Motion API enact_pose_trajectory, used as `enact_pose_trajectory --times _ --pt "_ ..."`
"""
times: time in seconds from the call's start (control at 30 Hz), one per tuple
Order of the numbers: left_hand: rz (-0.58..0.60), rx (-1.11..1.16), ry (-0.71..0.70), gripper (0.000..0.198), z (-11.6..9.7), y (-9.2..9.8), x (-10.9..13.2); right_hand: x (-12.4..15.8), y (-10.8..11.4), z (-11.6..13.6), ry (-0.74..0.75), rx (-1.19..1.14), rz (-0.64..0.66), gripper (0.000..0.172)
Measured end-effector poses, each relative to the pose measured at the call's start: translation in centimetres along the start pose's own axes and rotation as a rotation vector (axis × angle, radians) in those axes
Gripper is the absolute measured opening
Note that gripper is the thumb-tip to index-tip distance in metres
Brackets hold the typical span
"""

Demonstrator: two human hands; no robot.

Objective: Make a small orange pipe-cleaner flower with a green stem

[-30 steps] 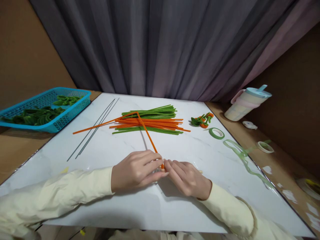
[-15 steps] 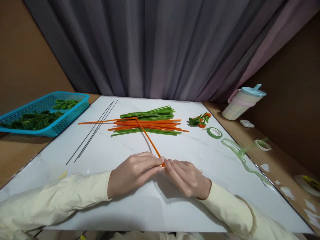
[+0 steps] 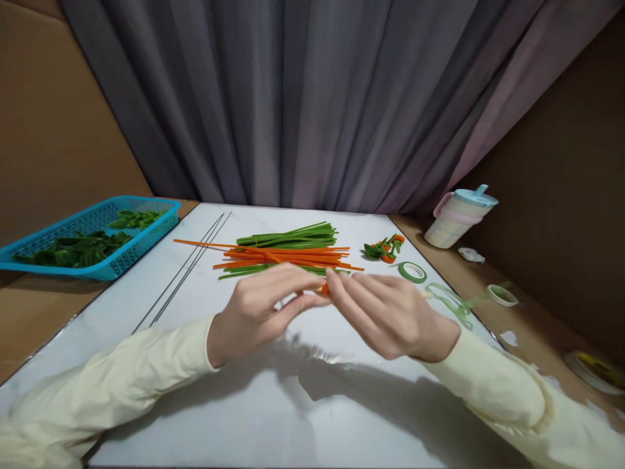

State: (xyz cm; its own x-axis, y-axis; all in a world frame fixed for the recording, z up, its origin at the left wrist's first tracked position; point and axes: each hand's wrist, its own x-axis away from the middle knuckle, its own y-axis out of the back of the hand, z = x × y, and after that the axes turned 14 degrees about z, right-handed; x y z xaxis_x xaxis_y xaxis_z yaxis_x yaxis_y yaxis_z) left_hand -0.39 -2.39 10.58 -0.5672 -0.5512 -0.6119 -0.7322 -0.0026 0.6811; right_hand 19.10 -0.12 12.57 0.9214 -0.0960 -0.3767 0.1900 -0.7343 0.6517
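Observation:
An orange pipe cleaner [image 3: 325,289] is pinched between my two hands, bunched at the fingertips. My left hand [image 3: 266,306] has thumb and forefinger closed on it from the left. My right hand [image 3: 388,312] closes from the right, its fingers folded around a thin pale stick [image 3: 426,296] whose end pokes out past the palm. Most of the stick is hidden by my fingers. Behind the hands lie a pile of orange pipe cleaners [image 3: 312,255] and green pipe cleaners [image 3: 288,236]; one orange length reaches out to the left.
A blue basket [image 3: 146,242] of green looped pieces stands at left, near thin dark wires [image 3: 193,264]. At right are small orange-and-green pieces [image 3: 385,249], green tape [image 3: 411,272], a loose green strip [image 3: 446,298], a white tape roll [image 3: 502,296] and a tumbler [image 3: 456,218].
Both hands have risen and come forward from the table with the orange pipe cleaner; the right hand has also turned. The slanting orange length is now mostly hidden behind the hands. The view has shifted slightly.

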Motion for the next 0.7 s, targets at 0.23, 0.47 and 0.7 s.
enact_pose_trajectory --times 0.23,0.47,0.7 --pt "-0.275 0.054 -0.002 0.015 -1.0 3.1 -7.3 -2.7 3.9 -6.6 -0.37 -0.124 -0.005 0.036" --pt "-0.238 0.256 0.043 0.029 -0.4 3.4 -9.9 -3.5 5.1 -9.0 -0.392 -0.226 -0.004 0.08" --pt "-0.108 0.677 0.229 0.029 1.7 1.5 -9.3 -1.9 1.8 -9.4 -0.238 -0.065 0.112 0.033"
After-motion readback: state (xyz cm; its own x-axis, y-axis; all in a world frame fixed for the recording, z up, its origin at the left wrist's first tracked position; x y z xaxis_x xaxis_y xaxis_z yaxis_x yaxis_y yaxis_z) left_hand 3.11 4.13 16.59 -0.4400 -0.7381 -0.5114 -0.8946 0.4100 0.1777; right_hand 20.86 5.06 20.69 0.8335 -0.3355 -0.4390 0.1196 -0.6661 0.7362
